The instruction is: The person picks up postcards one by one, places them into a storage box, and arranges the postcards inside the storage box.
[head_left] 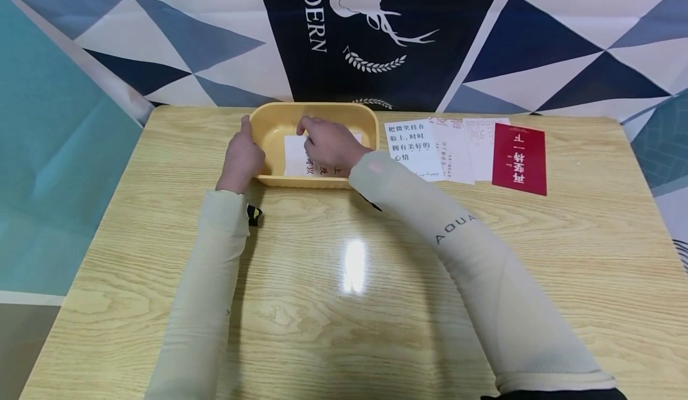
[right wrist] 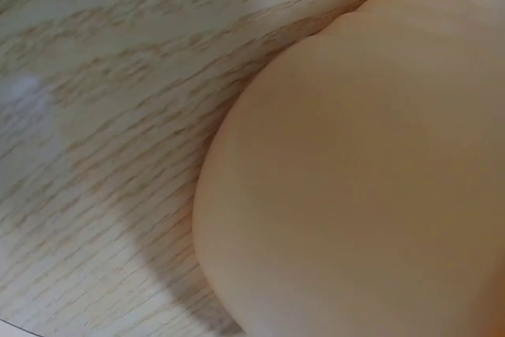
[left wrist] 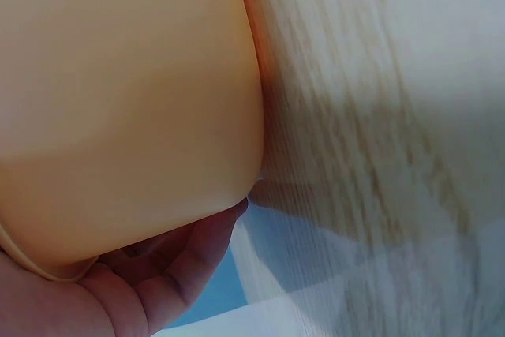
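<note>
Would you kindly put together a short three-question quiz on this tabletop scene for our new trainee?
1. True or false: the left hand holds the left end of the yellow tub.
2. Which card lies farthest right in the row of cards beside the tub? A) the white card with black print B) the red card C) a blue card
3. Fill in: the right hand is over a ______ card inside the tub.

Key
1. True: it grips the tub's left end, thumb up along the rim.
2. B
3. White; the hand covers part of it, and whether the fingers pinch it cannot be seen.
</note>
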Demonstrator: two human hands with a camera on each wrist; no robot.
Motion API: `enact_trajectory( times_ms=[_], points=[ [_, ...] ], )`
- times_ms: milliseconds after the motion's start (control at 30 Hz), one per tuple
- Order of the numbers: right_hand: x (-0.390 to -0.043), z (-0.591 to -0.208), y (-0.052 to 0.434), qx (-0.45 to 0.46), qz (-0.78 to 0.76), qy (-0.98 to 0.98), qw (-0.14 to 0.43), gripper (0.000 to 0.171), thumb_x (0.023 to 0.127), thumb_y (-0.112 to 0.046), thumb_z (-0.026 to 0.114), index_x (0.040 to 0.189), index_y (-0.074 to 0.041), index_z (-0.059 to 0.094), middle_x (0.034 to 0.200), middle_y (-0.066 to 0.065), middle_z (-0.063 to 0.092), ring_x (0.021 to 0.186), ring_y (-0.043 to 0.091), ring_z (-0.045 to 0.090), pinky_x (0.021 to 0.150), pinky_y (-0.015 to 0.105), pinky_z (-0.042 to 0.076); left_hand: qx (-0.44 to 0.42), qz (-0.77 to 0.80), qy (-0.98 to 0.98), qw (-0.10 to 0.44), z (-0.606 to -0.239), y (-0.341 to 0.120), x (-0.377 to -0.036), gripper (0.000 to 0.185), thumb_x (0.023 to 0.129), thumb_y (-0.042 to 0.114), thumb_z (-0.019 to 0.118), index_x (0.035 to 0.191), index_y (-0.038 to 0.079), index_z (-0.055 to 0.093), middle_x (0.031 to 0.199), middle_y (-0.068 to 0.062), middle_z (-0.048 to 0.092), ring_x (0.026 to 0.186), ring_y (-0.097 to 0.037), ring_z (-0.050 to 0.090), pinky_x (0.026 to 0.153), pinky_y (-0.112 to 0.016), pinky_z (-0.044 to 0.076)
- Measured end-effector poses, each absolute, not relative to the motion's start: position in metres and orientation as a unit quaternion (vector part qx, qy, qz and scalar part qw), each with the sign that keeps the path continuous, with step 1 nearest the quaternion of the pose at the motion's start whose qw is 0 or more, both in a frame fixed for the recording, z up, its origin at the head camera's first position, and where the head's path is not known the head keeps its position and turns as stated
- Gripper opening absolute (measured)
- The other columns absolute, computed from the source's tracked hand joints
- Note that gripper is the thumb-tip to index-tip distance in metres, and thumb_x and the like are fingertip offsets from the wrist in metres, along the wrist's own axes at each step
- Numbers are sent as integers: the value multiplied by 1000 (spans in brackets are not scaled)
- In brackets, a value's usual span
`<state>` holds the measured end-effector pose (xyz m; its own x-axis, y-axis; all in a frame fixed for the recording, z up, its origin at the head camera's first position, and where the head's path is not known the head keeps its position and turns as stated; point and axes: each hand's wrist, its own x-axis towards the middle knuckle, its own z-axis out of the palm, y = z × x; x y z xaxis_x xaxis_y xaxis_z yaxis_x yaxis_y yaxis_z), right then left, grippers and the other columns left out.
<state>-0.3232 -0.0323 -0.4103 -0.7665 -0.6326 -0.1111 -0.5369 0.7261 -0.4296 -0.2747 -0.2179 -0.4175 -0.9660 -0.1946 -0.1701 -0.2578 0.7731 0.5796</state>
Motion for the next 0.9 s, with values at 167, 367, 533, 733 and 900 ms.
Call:
enact_trajectory(
  times_ms=[167,367,533,733,900],
  points=[
    [-323,-410,-31,-326,-183,920,114,33,93,-17,35,123,-15,48,112,2,56,97,17,49,92,34,41,-121,311,941,50,-417,-218,-275,72,85,-5,30,150,3,-1,131,-33,45,112,-36,48,96,-46,41],
    [-321,-413,-29,-332,-159,926,81,34,92,-15,39,123,-15,52,112,4,54,105,20,47,99,40,36,-127,310,941,55,-416,-217,-276,72,86,-5,30,150,4,-2,132,-33,45,108,-34,48,93,-45,42],
    [-317,-414,-29,-308,-136,938,83,34,94,-19,39,125,-20,51,117,3,50,111,21,42,96,42,30,-141,320,934,67,-416,-217,-276,76,85,-8,31,151,7,-5,139,-30,39,115,-33,46,97,-44,42],
    [-316,-416,-31,-293,-107,946,86,34,96,-24,40,129,-23,51,120,2,48,112,21,39,94,41,27,-145,323,933,70,-416,-217,-276,76,86,-7,30,150,8,-7,141,-29,38,115,-32,46,96,-43,42],
    [-314,-420,-30,-295,-104,946,82,35,96,-23,41,130,-22,52,118,3,48,110,22,39,93,43,28,-147,324,932,68,-418,-217,-277,75,86,-7,30,151,7,-6,142,-28,37,116,-32,45,99,-43,41]
  ],
)
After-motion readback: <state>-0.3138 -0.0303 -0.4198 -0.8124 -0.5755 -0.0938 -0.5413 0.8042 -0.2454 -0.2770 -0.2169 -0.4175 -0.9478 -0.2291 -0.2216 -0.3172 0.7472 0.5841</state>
